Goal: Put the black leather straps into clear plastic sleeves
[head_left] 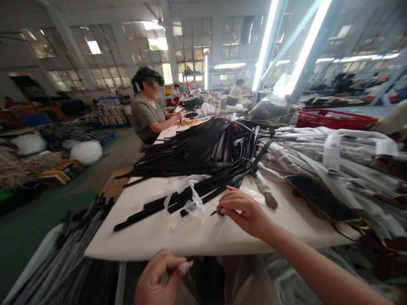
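Note:
Below the front edge of the white table [143, 237], my left hand [160, 277] pinches a small piece of whitish film [185, 266] between thumb and forefinger. Over the tabletop, my right hand [244, 209] has its fingers closed around a small dark pointed item [216, 211], too small to name. Just left of it lies crumpled clear plastic [194, 203] across several black strips [136, 217]. A large heap of black straps [203, 148] spreads behind them. To the right of the heap is a brown-tipped strap [270, 200] partly in white wrapping.
White-wrapped straps [330, 148] pile up on the right, near a dark flat case [321, 199] and a red crate [337, 120]. A person [148, 108] works at the table's far left. Dark strips [76, 250] stand beside the table at left.

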A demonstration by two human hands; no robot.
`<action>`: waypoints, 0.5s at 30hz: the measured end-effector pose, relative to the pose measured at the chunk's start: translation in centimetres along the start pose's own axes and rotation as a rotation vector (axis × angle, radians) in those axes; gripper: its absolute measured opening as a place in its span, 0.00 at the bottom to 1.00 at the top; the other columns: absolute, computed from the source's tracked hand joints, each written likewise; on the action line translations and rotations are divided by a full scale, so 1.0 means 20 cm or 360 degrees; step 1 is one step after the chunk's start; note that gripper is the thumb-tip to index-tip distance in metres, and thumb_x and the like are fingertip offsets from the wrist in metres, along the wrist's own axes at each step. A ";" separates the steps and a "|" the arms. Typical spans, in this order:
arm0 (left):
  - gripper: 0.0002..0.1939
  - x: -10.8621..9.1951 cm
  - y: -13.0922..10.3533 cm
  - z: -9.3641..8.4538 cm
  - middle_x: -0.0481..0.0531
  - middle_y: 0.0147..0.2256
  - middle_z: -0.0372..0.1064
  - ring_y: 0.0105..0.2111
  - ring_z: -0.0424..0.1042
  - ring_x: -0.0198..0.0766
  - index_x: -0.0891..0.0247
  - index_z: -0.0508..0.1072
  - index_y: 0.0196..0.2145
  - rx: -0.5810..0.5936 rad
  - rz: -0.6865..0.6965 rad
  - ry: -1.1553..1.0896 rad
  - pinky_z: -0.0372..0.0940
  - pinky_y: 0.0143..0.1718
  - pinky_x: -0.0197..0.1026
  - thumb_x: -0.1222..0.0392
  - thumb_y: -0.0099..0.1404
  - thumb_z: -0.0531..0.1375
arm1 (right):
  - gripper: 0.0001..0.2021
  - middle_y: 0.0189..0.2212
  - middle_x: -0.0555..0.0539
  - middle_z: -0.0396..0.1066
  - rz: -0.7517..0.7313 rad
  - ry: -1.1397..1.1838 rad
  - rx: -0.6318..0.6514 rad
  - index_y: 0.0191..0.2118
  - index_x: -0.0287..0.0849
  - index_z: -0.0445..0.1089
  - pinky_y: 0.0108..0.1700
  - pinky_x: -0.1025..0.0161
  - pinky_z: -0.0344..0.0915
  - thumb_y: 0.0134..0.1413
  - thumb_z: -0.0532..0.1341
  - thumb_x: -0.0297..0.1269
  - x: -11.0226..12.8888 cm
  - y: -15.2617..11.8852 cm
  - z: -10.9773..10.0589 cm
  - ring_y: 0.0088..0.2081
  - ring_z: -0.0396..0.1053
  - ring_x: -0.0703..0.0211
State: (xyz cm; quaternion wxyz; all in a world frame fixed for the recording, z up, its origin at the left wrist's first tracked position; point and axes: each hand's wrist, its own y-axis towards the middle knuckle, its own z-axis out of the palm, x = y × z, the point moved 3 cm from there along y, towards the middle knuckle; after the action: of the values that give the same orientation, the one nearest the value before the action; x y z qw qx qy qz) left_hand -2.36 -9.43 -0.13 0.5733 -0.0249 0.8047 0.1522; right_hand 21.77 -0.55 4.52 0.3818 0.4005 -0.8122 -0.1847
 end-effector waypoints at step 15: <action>0.13 -0.04 -0.08 0.00 0.42 0.21 0.58 0.23 0.59 0.33 0.60 0.72 0.18 0.0139 0.0040 0.0138 0.54 0.28 0.35 0.59 0.59 0.64 | 0.06 0.25 0.52 0.66 -0.0239 -0.0542 0.0324 0.37 0.41 0.67 0.29 0.60 0.52 0.67 0.55 0.33 0.45 -0.14 0.11 0.24 0.60 0.61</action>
State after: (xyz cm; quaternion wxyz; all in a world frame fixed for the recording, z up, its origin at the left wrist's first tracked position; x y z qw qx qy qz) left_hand -1.79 -11.15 0.29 0.5363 0.0038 0.8350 0.1229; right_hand 17.98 -9.46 5.60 0.1817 0.4594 -0.8474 -0.1946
